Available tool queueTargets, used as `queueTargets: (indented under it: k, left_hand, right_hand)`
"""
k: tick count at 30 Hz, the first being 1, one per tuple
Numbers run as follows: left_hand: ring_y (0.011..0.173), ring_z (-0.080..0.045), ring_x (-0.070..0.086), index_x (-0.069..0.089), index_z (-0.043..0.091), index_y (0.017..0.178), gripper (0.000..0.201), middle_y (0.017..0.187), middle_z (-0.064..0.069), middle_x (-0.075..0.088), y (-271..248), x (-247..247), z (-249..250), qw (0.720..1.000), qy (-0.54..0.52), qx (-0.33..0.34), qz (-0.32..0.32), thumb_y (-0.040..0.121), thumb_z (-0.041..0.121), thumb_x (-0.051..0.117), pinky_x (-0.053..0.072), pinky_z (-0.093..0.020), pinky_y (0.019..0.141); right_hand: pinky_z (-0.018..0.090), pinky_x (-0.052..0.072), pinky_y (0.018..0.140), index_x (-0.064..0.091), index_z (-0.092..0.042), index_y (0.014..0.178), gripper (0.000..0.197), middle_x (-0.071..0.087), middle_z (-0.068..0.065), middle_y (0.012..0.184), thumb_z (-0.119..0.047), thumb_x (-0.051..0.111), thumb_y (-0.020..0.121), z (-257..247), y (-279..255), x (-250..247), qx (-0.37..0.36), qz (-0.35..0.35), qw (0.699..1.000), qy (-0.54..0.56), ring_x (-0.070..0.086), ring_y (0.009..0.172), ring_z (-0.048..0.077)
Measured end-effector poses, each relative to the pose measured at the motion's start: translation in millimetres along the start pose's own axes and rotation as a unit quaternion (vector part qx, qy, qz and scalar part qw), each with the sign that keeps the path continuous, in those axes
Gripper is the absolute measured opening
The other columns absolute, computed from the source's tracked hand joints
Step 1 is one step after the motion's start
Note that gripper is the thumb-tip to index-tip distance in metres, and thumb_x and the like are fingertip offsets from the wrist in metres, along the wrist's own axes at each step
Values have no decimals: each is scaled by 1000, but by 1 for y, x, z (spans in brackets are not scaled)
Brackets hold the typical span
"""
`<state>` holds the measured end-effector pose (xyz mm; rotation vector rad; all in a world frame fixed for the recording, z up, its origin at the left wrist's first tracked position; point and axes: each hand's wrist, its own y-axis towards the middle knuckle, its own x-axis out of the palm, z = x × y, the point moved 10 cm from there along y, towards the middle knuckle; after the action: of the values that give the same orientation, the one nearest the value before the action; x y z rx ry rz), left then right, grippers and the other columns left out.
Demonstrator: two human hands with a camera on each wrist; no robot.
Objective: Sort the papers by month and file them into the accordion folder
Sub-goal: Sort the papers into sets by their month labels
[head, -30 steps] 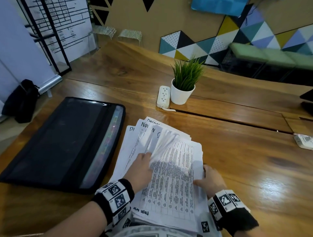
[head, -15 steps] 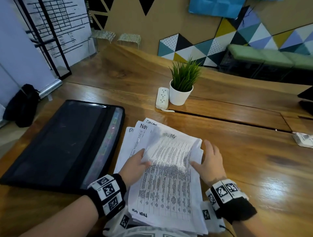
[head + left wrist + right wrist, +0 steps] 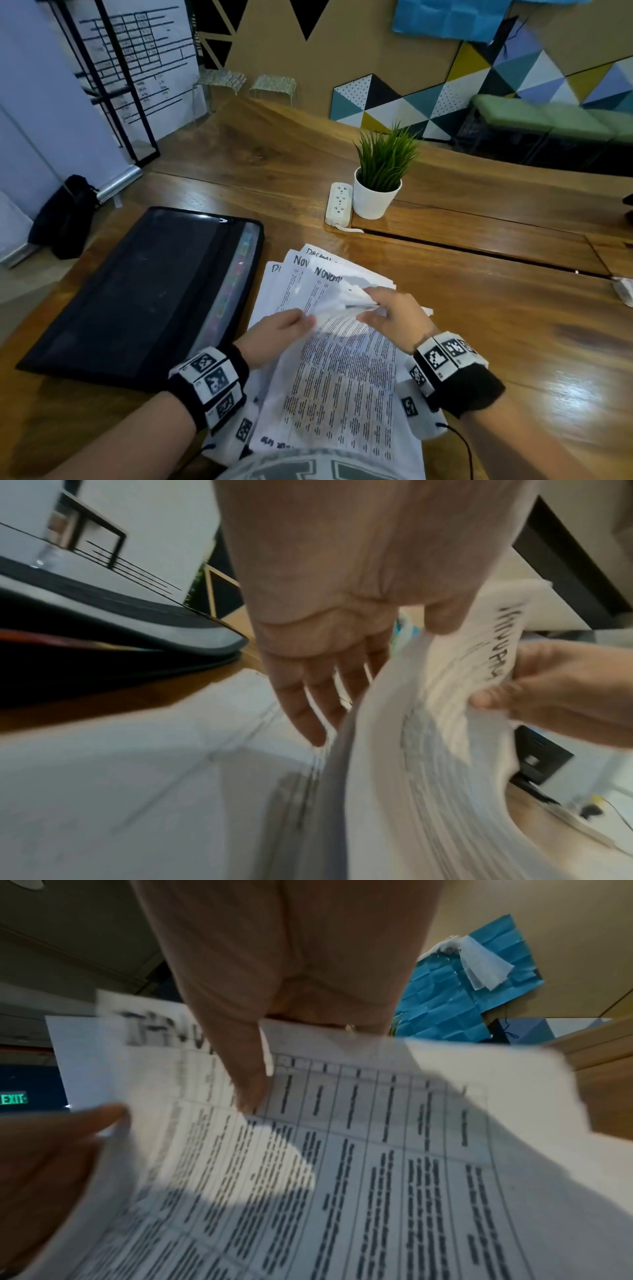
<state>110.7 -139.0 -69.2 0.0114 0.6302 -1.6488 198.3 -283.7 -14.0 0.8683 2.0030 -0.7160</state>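
Note:
A stack of printed table sheets (image 3: 342, 377) lies on the wooden table in front of me. My right hand (image 3: 390, 310) pinches the far edge of the upper sheets and bends it up and back; the thumb (image 3: 250, 1093) lies on the printed face. My left hand (image 3: 284, 330) holds the left edge of those lifted sheets, with straight fingers (image 3: 308, 710) beneath and the thumb above. Under them, fanned sheets (image 3: 305, 284) show handwritten headings starting "Novem" and "Decem". The black accordion folder (image 3: 137, 291) lies flat to the left, with coloured tabs along its right side.
A white power strip (image 3: 339, 204) and a potted green plant (image 3: 376, 192) stand behind the papers. A white object (image 3: 625, 291) sits at the table's right edge. A black bag (image 3: 65, 216) is on the floor at the left.
My right hand has moved from the stack's right side to the far edge and pinched the upper sheets, curling them back. Another "Novem" heading now shows underneath.

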Motion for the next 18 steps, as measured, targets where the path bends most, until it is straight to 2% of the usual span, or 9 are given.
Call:
queueTargets:
  k: [2,3,5,7,8,10,14,16,18]
  left_hand:
    - [103,-5,55,64,21,96,44,107,7,64,7,-22,-12,998,-44,-28,44,99,48,29,40,-27,93]
    - [109,-11,55,65,17,100,47,113,4,63,12,-35,-20,995,-35,-42,85,99,48,29,39,-28,94]
    - [115,-20,54,61,9,114,42,121,-4,59,24,-52,-34,986,38,-75,142,98,42,40,39,-27,88]
    - [120,-22,51,51,7,129,44,132,-9,53,34,-54,-43,978,96,-115,146,96,35,48,38,-29,93]
    - [120,-22,50,49,8,131,44,131,-10,52,38,-54,-45,976,107,-125,146,94,33,51,38,-31,97]
    - [109,-19,53,56,14,117,30,118,-7,55,44,-53,-47,974,117,-126,148,91,30,55,41,-33,97]
    - [99,-21,58,65,19,102,21,108,-3,63,48,-54,-44,963,172,-115,174,83,28,61,50,-36,88]
    - [98,-18,57,64,17,100,19,107,-3,63,48,-53,-37,965,158,-94,185,83,25,62,48,-31,85]
    - [100,-15,56,65,16,94,10,106,-2,64,52,-43,-27,978,127,-62,155,86,22,62,43,-25,84]
  right_hand:
    - [25,44,85,63,-13,113,28,63,0,107,-25,62,87,-1,-6,3,-27,32,999,3,59,99,15]
    - [26,45,81,65,-13,105,21,64,-1,99,-22,63,86,-1,-9,5,-43,44,998,2,59,92,14]
    - [33,48,76,66,-16,95,15,64,-2,90,-18,59,81,-2,-14,12,-71,60,996,-2,60,84,18]
    - [33,45,75,61,-23,92,18,63,-4,88,-15,54,78,1,-19,20,-68,60,996,-15,58,82,18]
    - [31,42,74,57,-27,91,20,62,-6,87,-12,54,79,4,-21,24,-61,58,996,-13,56,81,17]
    - [29,40,72,56,-29,90,24,61,-7,88,-8,56,81,8,-25,25,-49,62,997,7,55,83,16]
    - [34,44,82,67,-17,100,23,66,-3,98,-5,60,82,3,-29,16,-64,95,993,2,56,94,15]
    - [34,44,83,68,-12,99,26,65,1,100,1,63,77,3,-28,13,-65,110,992,7,57,94,20]
    - [33,44,84,69,-7,98,31,64,6,101,6,66,70,3,-27,12,-72,122,990,11,58,94,25]
